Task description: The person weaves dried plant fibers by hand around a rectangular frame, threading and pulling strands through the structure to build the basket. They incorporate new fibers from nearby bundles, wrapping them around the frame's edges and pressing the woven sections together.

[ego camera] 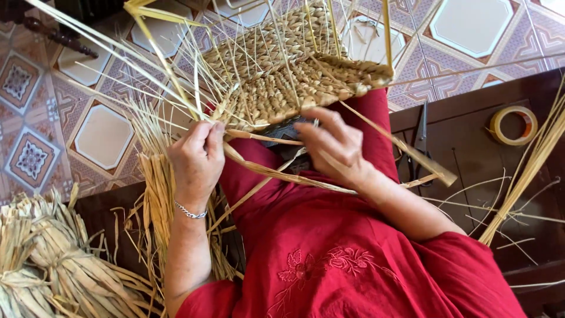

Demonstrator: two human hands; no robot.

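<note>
Centrally, a partly woven straw basket (294,76) is propped on the lap of a person in a red dress (329,253), its unfinished spokes fanning out over the patterned tile floor (100,135). The left hand (197,162) is closed at the basket's near edge, with flat straw strands (259,138) pinched between thumb and fingers — a silver bracelet (189,212) is worn at its wrist. The right hand (332,144) is laid against the same edge just beside it, fingers curled loosely over the weave; whether a strand is actually gripped by it cannot be told. A wide flat strand (412,154) is seen running out past this hand toward the right. Scissors (421,141) and a roll of tape (514,125) are set on the dark wooden bench (471,165) to the right, well apart from the hands. Bundles of dried straw (53,259) are heaped at the lower left — more loose stalks (527,171) are leaned on the right.
</note>
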